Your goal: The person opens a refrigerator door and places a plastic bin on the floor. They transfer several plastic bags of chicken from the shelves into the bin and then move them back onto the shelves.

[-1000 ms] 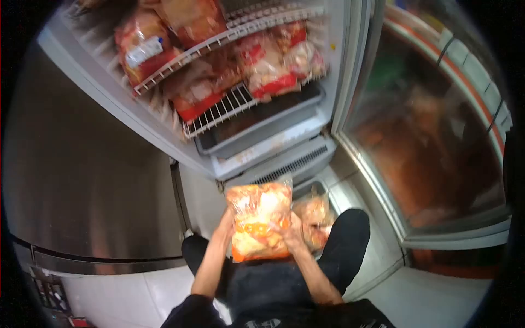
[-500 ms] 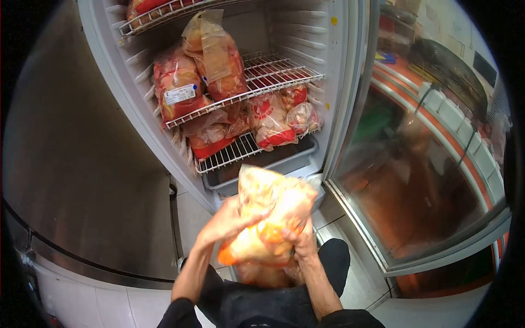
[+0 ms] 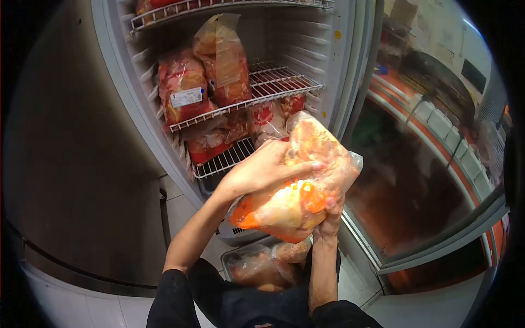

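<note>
A clear plastic bag of raw chicken (image 3: pixel 290 205), with orange-red print on it, is held up in front of the open fridge. My left hand (image 3: pixel 268 169) is closed on its upper left side, thumb lying across the front. Lower on the right, my right hand (image 3: pixel 330 218) grips the same bag from beneath, its fingers partly hidden behind it. Below, between my knees, a tray (image 3: pixel 227 257) on the floor holds more bagged meat (image 3: pixel 262 270).
Bagged meat (image 3: pixel 183 87) stands on the middle wire shelf (image 3: pixel 279 85). More bags (image 3: pixel 210 136) lie on the lower wire shelf (image 3: pixel 224 161). The glass fridge door (image 3: pixel 421 180) stands open on the right. A dark steel cabinet (image 3: pixel 76 147) is on the left.
The bag of chicken has risen and moved right, closer to the fridge shelves, with both hands on it. The tray on the floor now shows more.
</note>
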{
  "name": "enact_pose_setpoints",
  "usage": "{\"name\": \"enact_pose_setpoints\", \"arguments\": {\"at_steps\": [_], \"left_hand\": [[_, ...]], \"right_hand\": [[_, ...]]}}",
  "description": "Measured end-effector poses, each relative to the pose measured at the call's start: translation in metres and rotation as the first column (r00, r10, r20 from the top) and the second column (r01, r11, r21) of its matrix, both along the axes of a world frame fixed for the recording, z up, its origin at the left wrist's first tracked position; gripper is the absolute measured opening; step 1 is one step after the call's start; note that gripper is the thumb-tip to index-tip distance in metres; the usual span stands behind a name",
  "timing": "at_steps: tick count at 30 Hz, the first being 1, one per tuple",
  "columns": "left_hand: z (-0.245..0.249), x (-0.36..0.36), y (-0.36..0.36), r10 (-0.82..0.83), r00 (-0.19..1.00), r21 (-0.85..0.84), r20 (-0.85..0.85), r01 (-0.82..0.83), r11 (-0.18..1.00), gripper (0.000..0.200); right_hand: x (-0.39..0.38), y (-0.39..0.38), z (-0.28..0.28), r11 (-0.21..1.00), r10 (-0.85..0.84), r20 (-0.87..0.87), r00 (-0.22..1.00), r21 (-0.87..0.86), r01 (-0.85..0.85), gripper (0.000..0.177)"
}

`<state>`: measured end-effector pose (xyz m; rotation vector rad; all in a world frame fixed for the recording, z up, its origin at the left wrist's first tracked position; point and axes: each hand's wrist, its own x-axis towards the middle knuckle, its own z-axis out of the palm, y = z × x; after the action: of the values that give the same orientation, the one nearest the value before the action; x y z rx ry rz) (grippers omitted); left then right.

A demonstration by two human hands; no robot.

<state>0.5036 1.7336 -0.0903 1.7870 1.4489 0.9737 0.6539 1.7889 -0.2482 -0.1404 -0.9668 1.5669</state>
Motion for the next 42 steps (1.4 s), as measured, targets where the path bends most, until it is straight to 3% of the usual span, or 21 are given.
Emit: {"name": "enact_pose_setpoints", "arguments": {"at_steps": [3, 5, 6, 7, 8, 10, 13, 14, 15, 17, 18, 21, 24, 27, 28, 31, 32, 34, 35, 39, 42], "left_hand": [[-0.010, -0.006, -0.006, 0.165, 0.985, 0.378, -0.038, -0.139, 0.915, 0.048], [0.001, -0.029, -0.039, 0.397, 0.915, 0.797, -0.077, -0.183, 0.575, 0.055], [0.002, -0.058, -0.048, 0.488, 0.872, 0.968, -0.044, -0.083, 0.235, 0.048], [0.004, -0.071, -0.073, 0.679, 0.727, 0.991, 0.100, -0.134, -0.002, 0.043], [-0.001, -0.104, -0.087, 0.763, 0.600, 0.969, 0.241, -0.187, -0.159, 0.050], [0.001, -0.139, -0.097, 0.848, 0.324, 0.851, 0.420, -0.465, -0.244, 0.082], [-0.021, -0.177, -0.060, 0.868, 0.398, 0.761, 0.297, -0.647, 0.037, 0.093], [-0.018, -0.172, -0.053, 0.834, 0.424, 0.813, 0.352, -0.580, -0.048, 0.089], [-0.019, -0.173, -0.050, 0.840, 0.415, 0.793, 0.350, -0.609, -0.029, 0.086], [-0.025, -0.178, -0.051, 0.856, 0.390, 0.745, 0.338, -0.667, 0.010, 0.079], [-0.026, -0.176, -0.052, 0.899, 0.323, 0.772, 0.295, -0.636, -0.025, 0.073], [-0.031, -0.181, -0.053, 0.892, 0.363, 0.816, 0.270, -0.578, -0.012, 0.072], [-0.032, -0.179, -0.054, 0.900, 0.353, 0.810, 0.255, -0.587, 0.000, 0.071], [-0.032, -0.171, -0.051, 0.907, 0.314, 0.768, 0.281, -0.640, -0.017, 0.071], [-0.032, -0.172, -0.048, 0.908, 0.294, 0.756, 0.298, -0.654, -0.036, 0.071], [-0.043, -0.182, -0.042, 0.928, 0.212, 0.785, 0.308, -0.607, -0.122, 0.068], [-0.043, -0.181, -0.042, 0.935, 0.195, 0.788, 0.298, -0.602, -0.125, 0.068], [-0.044, -0.178, -0.039, 0.946, 0.155, 0.790, 0.286, -0.597, -0.141, 0.066], [-0.044, -0.179, -0.038, 0.954, 0.126, 0.803, 0.274, -0.576, -0.154, 0.067], [-0.045, -0.187, -0.037, 0.972, 0.071, 0.853, 0.223, -0.498, -0.159, 0.067], [-0.053, -0.183, -0.036, 0.964, 0.050, 0.810, 0.261, -0.554, -0.191, 0.064]], "right_hand": [[-0.006, -0.013, 0.005, 0.994, -0.053, -0.068, 0.996, -0.095, 0.046, 0.079], [-0.005, -0.012, 0.017, 0.997, -0.059, -0.052, 0.997, -0.058, 0.056, 0.074], [-0.003, -0.007, 0.028, 0.997, -0.068, -0.034, 0.997, -0.045, 0.066, 0.073], [0.000, -0.003, 0.035, 0.996, -0.079, -0.018, 0.997, -0.047, 0.078, 0.072], [0.006, 0.006, 0.043, 0.995, -0.067, 0.018, 0.998, -0.075, 0.068, 0.070], [-0.004, 0.031, 0.078, 0.995, -0.057, 0.033, 0.998, -0.084, 0.060, 0.063], [-0.031, 0.082, 0.134, 0.996, -0.039, -0.032, 0.999, -0.083, 0.036, 0.049], [-0.045, 0.096, 0.153, 0.997, -0.054, -0.070, 0.996, -0.058, 0.050, 0.046], [-0.062, 0.109, 0.173, 0.997, -0.071, -0.114, 0.991, -0.034, 0.068, 0.044], [-0.093, 0.152, 0.196, 0.958, -0.287, 0.066, 0.956, 0.022, 0.287, 0.058], [-0.106, 0.149, 0.214, 0.911, -0.407, 0.138, 0.903, -0.002, 0.411, 0.071], [-0.145, 0.189, 0.236, 0.825, -0.560, 0.104, 0.822, -0.023, 0.564, 0.106], [-0.175, 0.238, 0.240, 0.563, -0.820, 0.340, 0.461, 0.325, 0.760, 0.111], [-0.204, 0.267, 0.240, 0.515, -0.857, 0.341, 0.387, 0.620, 0.592, 0.121], [-0.215, 0.273, 0.236, 0.493, -0.865, 0.277, 0.419, 0.629, 0.602, 0.107], [-0.263, 0.334, 0.228, 0.643, -0.709, 0.420, 0.567, 0.715, 0.275, 0.124], [-0.267, 0.332, 0.225, 0.533, -0.767, 0.321, 0.556, 0.801, 0.273, 0.095], [-0.313, 0.362, 0.220, 0.673, -0.387, 0.089, 0.918, 0.708, 0.214, 0.074], [-0.328, 0.372, 0.222, 0.691, -0.309, 0.061, 0.949, 0.700, 0.180, 0.072], [-0.354, 0.416, 0.235, 0.662, -0.477, 0.253, 0.842, 0.734, 0.154, 0.063], [-0.358, 0.422, 0.229, 0.624, -0.658, 0.393, 0.643, 0.763, 0.171, 0.057]]}}
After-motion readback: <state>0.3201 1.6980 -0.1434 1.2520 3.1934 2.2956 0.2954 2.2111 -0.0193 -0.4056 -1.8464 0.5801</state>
